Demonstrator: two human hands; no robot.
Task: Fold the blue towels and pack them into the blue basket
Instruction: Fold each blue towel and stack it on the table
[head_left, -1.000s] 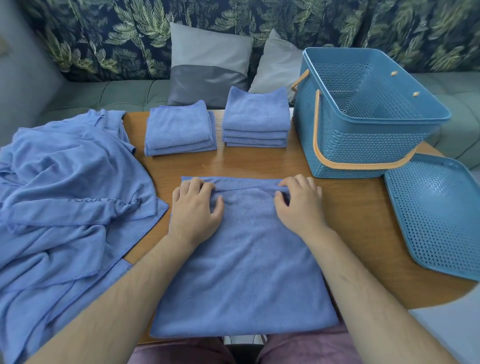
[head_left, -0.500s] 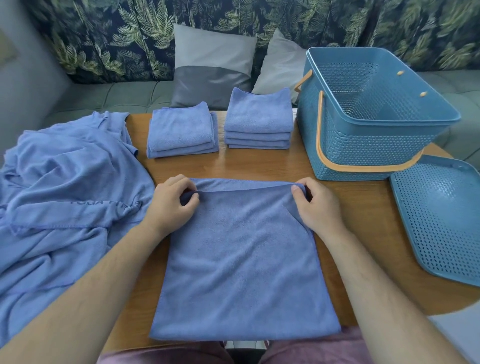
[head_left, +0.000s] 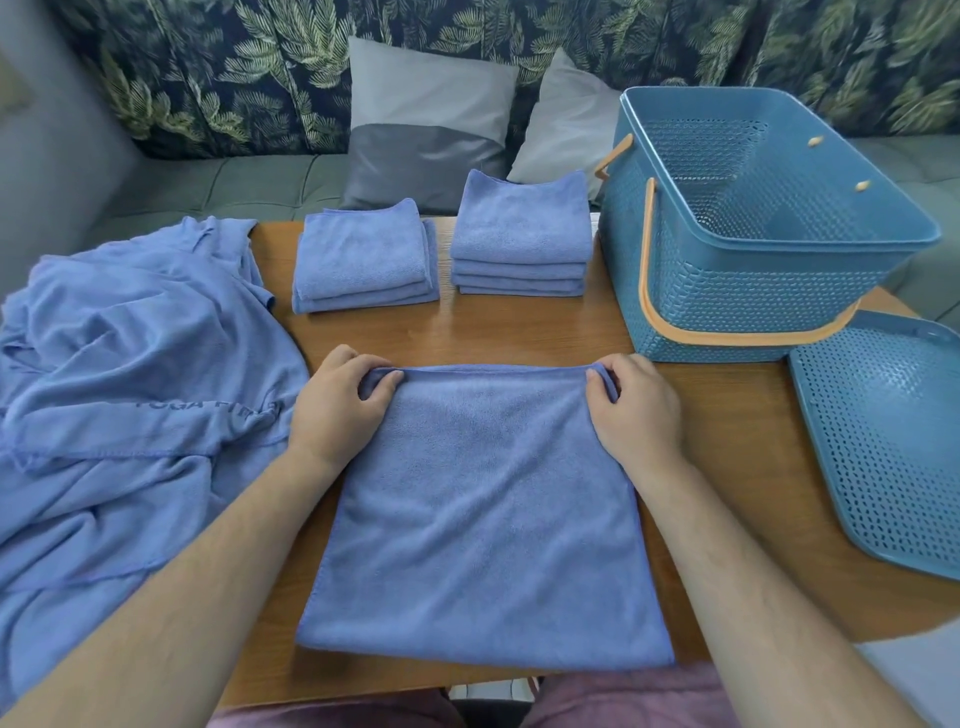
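Two hands (head_left: 337, 402) (head_left: 636, 410) pinch a fleecy rectangular towel's (head_left: 483, 519) far corners.

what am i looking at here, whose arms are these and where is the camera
No machine here: these are a person's two bare arms, seen from one camera worn on their head, looking forward and down. On the wooden table lies a flat towel. The left hand and the right hand each pinch one far corner of it. Behind it, folded towels sit in a left stack and a taller right stack. A heap of unfolded blue cloth lies at the left. The blue basket stands at the right, with what looks like its lid beside it.
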